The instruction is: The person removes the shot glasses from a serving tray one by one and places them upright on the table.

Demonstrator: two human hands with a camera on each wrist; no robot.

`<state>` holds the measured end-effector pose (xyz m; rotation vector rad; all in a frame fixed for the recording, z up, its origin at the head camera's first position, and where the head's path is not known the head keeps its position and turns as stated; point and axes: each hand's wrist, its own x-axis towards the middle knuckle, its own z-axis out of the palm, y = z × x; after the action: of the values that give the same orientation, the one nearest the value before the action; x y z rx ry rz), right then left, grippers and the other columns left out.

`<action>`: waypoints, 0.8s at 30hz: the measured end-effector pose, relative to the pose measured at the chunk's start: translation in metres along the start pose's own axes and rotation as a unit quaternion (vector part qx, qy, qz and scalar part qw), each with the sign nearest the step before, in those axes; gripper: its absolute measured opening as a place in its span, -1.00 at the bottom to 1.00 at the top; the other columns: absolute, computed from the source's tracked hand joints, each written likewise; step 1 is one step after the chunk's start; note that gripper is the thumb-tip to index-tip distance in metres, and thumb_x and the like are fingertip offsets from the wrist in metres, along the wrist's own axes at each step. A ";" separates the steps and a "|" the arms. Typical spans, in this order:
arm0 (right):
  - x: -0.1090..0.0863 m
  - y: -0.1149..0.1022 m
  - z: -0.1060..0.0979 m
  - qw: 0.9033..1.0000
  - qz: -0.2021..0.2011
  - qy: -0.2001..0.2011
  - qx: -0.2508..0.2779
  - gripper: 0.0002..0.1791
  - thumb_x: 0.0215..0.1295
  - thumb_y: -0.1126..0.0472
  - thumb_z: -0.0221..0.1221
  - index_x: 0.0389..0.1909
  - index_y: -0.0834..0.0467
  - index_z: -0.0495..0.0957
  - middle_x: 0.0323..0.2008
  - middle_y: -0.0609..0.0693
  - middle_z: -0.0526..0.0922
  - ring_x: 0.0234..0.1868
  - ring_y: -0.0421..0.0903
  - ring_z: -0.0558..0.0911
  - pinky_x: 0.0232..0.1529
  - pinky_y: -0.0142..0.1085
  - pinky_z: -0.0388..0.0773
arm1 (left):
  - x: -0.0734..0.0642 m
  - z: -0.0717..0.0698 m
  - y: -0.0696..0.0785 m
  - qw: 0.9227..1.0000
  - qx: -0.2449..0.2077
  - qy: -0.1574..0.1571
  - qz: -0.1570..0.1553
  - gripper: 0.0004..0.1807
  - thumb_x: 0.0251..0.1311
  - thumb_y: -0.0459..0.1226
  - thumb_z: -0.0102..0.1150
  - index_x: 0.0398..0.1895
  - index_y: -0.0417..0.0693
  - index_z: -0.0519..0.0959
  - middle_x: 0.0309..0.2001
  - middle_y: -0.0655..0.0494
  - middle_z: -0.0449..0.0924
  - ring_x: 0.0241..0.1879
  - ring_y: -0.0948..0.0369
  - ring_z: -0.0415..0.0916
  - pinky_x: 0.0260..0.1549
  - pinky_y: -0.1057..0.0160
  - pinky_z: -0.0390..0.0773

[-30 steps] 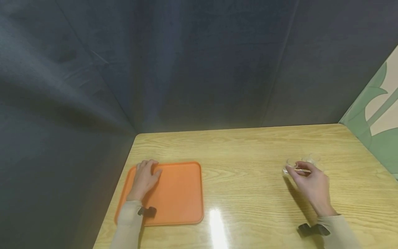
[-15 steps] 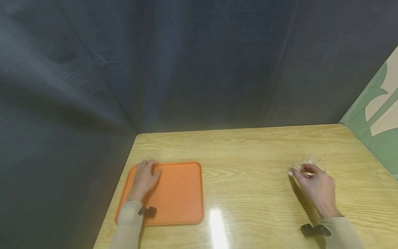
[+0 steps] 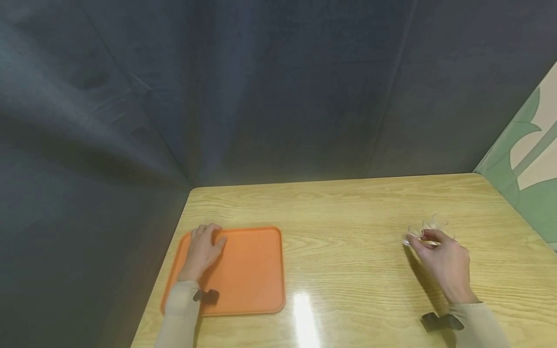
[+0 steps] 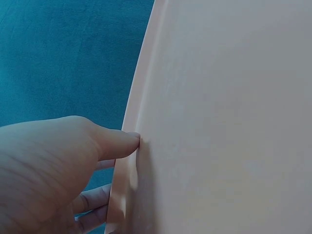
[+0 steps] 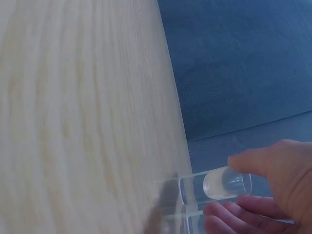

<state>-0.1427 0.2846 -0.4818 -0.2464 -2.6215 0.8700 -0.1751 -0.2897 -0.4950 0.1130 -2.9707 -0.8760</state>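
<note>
In the head view my right hand (image 3: 444, 261) holds a small clear glass (image 3: 415, 232) between thumb and fingers, on the right part of the table. The right wrist view shows this glass as a short tumbler (image 5: 226, 184) with a thick base, right at the tabletop; thumb and fingers lie on opposite sides of it. My left hand (image 3: 202, 253) grips the rim of an orange tray (image 3: 248, 275) at its far left. In the left wrist view the thumb presses the inside of the tray rim (image 4: 130, 109), the other fingers lying outside it.
More clear glassware (image 3: 437, 221) stands just behind my right hand, partly hidden by it. The wood-grain table (image 3: 344, 261) ends at a dark curtain (image 3: 296, 96) behind and on the left. A green-patterned panel (image 3: 533, 164) borders the right side.
Between one second and half a second ago, my right hand moved a little to the right and nearer with the glass, and has stayed there since. The left hand and the tray have not moved.
</note>
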 end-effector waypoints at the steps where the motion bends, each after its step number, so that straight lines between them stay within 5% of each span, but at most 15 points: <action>1: 0.000 0.000 -0.001 1.000 0.000 0.000 -0.002 -0.43 0.36 -0.09 0.39 -0.01 0.40 0.72 -0.17 0.36 0.81 -0.25 0.37 0.82 -0.52 -0.59 0.32 | 0.000 0.000 0.000 1.000 0.000 0.000 0.001 -0.57 0.47 -0.18 0.27 0.29 -0.19 0.55 0.30 -0.32 0.47 0.39 -0.27 0.25 0.30 -0.30 0.37; 11: 0.000 -0.008 -0.010 1.000 0.000 0.002 -0.007 -0.45 0.41 -0.07 0.33 0.03 0.39 0.71 -0.24 0.30 0.84 -0.38 0.22 0.84 -0.61 -0.52 0.38 | 0.004 0.001 0.002 1.000 0.001 -0.004 0.012 -0.55 0.48 -0.17 0.26 0.32 -0.18 0.54 0.32 -0.32 0.46 0.39 -0.26 0.25 0.31 -0.30 0.37; 17: 0.004 -0.021 -0.019 0.998 -0.059 0.020 -0.006 -0.50 0.42 -0.01 0.31 0.02 0.40 0.70 -0.20 0.42 0.80 -0.45 0.25 0.81 -0.60 -0.44 0.41 | 0.002 -0.005 0.000 0.999 0.024 -0.017 0.021 -0.50 0.50 -0.13 0.23 0.39 -0.18 0.52 0.39 -0.31 0.45 0.45 -0.28 0.24 0.37 -0.32 0.37; 20: 0.008 -0.030 -0.024 0.996 -0.090 0.006 -0.013 -0.45 0.43 -0.03 0.32 0.08 0.42 0.67 -0.05 0.54 0.72 -0.62 0.12 0.69 -0.55 -0.25 0.50 | -0.001 -0.008 0.000 0.998 0.039 -0.032 0.027 -0.46 0.51 -0.12 0.22 0.43 -0.19 0.49 0.48 -0.35 0.38 0.52 -0.33 0.19 0.43 -0.37 0.31; 24: 0.011 -0.043 -0.028 0.994 -0.105 -0.023 -0.016 -0.35 0.45 -0.10 0.31 0.21 0.41 0.60 0.18 0.57 0.61 -0.36 0.30 0.71 -0.21 0.26 0.61 | -0.003 -0.012 0.003 0.997 0.042 -0.052 0.032 -0.35 0.52 -0.08 0.20 0.56 -0.12 0.38 0.63 -0.38 0.14 0.60 -0.38 0.05 0.47 -0.46 0.20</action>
<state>-0.1444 0.2687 -0.4323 0.0410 -2.6454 0.7712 -0.1713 -0.2940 -0.4832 -0.0257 -3.0888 -0.7737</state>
